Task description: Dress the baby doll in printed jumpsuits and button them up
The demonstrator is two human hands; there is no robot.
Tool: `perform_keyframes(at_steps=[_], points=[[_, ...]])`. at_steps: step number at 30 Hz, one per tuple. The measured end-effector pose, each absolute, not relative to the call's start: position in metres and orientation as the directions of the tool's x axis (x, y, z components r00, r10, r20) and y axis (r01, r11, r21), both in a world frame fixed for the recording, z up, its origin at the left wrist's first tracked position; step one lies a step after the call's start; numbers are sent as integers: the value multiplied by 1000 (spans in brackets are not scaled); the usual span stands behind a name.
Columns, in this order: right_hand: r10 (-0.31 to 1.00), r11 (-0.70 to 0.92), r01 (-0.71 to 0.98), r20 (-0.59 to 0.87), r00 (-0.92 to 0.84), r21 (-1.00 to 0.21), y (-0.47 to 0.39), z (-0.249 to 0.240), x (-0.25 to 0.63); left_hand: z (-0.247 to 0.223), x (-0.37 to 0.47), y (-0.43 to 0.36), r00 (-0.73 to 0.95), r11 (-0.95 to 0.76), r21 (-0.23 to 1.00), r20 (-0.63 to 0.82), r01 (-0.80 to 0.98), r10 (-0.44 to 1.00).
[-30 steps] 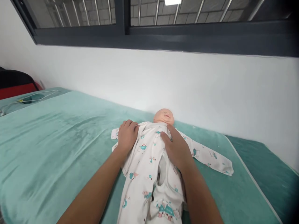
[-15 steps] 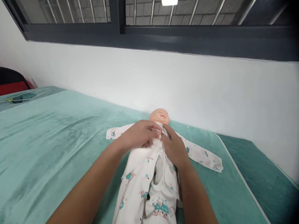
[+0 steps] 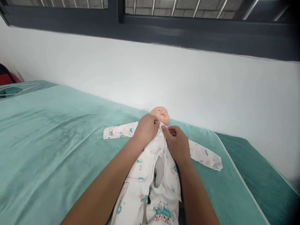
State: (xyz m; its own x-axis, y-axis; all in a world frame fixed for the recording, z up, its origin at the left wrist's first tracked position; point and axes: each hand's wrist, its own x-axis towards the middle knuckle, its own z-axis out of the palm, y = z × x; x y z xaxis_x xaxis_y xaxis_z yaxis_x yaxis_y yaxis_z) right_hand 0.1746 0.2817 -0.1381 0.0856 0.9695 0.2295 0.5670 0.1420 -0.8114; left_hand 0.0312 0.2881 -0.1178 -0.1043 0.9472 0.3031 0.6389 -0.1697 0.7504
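Observation:
A baby doll (image 3: 160, 113) lies on its back, its head near the wall. It wears a white printed baby jacket (image 3: 140, 161) whose sleeves stretch out to both sides; the front hangs open below the chest, with a pale button showing on one edge. My left hand (image 3: 148, 128) pinches the jacket's collar edge just under the doll's chin. Beside it, my right hand (image 3: 176, 142) has thumb and fingers closed on the opposite collar edge. White printed baby trousers (image 3: 162, 211) cover the lower body. The fingertips partly hide the neck fastening.
A green plush blanket (image 3: 70, 140) with several creases covers the surface. Behind the doll rises a white wall (image 3: 199, 93), below a dark window frame (image 3: 187, 36) with metal bars. At the far left edge is a red and black object (image 3: 6, 76).
My left hand has moved up towards the doll's chin, and its fingers now pinch the collar. My right hand's fingers have curled in. The view has tilted slightly down.

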Motion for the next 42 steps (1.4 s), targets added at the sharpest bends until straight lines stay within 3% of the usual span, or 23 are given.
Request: perform_keyframes(at_steps=[6,9,12,15,18,25,30,39,42], points=[[993,95,737,121,-18,-669,294,-125,178,-123,20,281,-24,-129,896,154,424,988],[991,127,723,117,-64,-679,299,-123,183,-124,18,281,-65,-135,913,172,385,983],[994,108,508,95,-52,-854,299,-123,185,-122,19,281,-87,-136,944,170,302,982],[997,68,205,63,-34,-976,295,-121,180,-118,22,280,-25,-94,996,94,-4,995],[996,85,179,83,-21,-980,291,-120,174,-117,24,279,-11,-69,980,68,-187,998],[992,20,126,4,-123,-992,295,-127,179,-124,26,280,-11,-52,990,51,-134,999],[982,-10,-14,-7,-189,-1000,296,-133,183,-125,27,280,-30,-69,992,67,-103,997],[960,-33,-72,-12,-279,-997,295,-133,185,-125,28,280,-35,-93,994,91,-60,995],[954,1,-9,4,-300,-1000,294,-132,186,-125,29,279,-48,-95,995,94,-35,994]])
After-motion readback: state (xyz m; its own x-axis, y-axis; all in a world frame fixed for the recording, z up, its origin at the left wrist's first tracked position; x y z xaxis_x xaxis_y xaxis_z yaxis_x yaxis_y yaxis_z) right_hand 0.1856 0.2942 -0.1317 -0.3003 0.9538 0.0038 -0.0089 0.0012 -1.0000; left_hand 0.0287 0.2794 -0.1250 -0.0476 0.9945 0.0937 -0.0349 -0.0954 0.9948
